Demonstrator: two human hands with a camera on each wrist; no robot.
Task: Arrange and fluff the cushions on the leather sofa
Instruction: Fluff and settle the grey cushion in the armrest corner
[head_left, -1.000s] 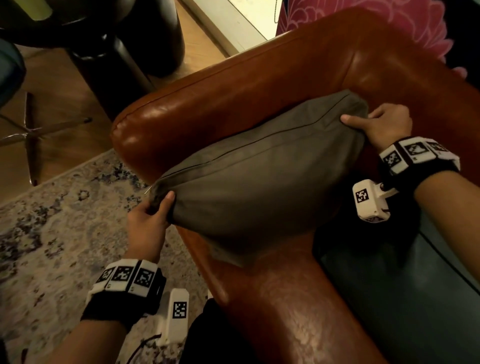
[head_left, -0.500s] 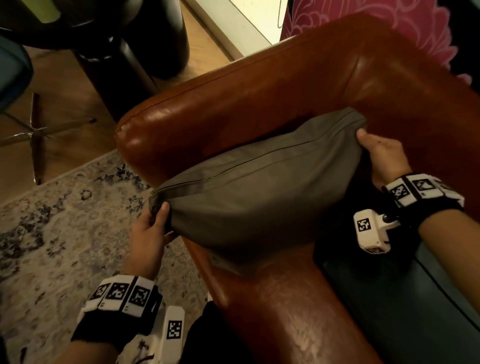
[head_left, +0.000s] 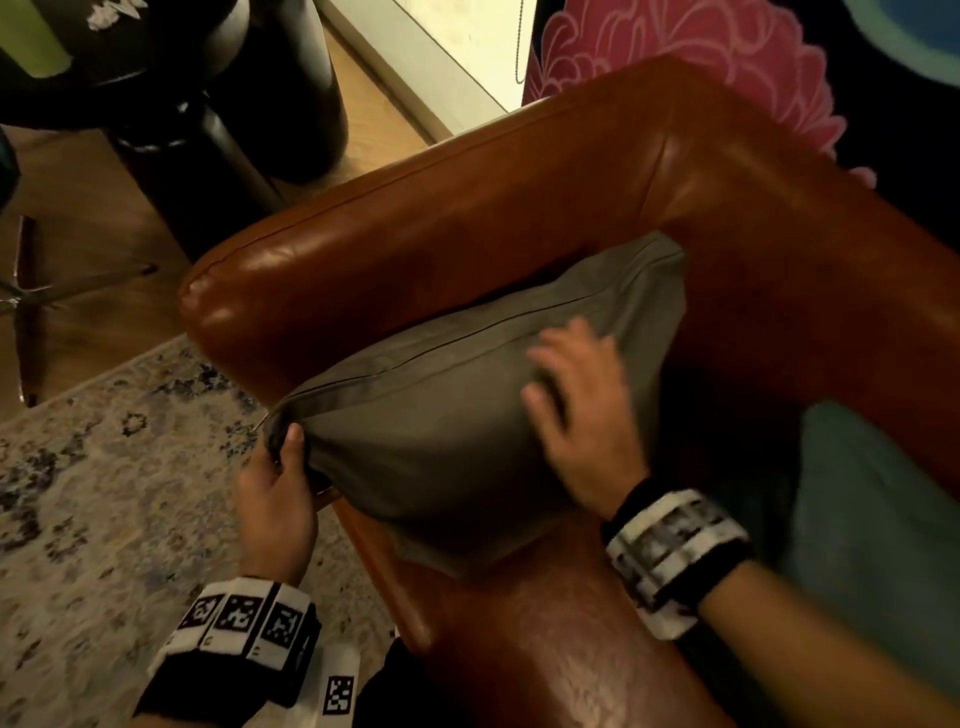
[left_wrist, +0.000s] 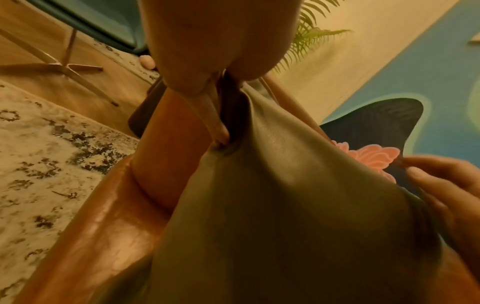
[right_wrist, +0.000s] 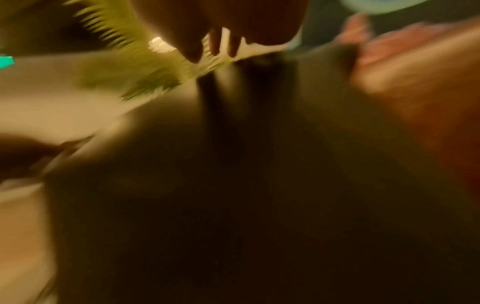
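A grey-brown cushion (head_left: 457, 415) lies in the corner of the brown leather sofa (head_left: 467, 208), leaning on the armrest. My left hand (head_left: 283, 467) pinches its near left corner at the zip end; the left wrist view shows thumb and fingers on that corner of the cushion (left_wrist: 259, 205). My right hand (head_left: 582, 400) lies blurred on the cushion's front face with its fingers spread. The right wrist view is heavily blurred; only dark cushion fabric (right_wrist: 259, 185) shows under the hand.
A teal seat cushion (head_left: 872, 519) lies at the right. A patterned rug (head_left: 104, 493) covers the floor at the left. A black stool (head_left: 218, 130) and a chair's metal legs (head_left: 31, 296) stand beyond the armrest. A pink floral cushion (head_left: 701, 57) sits behind the sofa back.
My right hand has let go of the cushion's far right corner and come onto its front face. The cushion has sunk lower into the sofa corner. My left hand keeps its corner.
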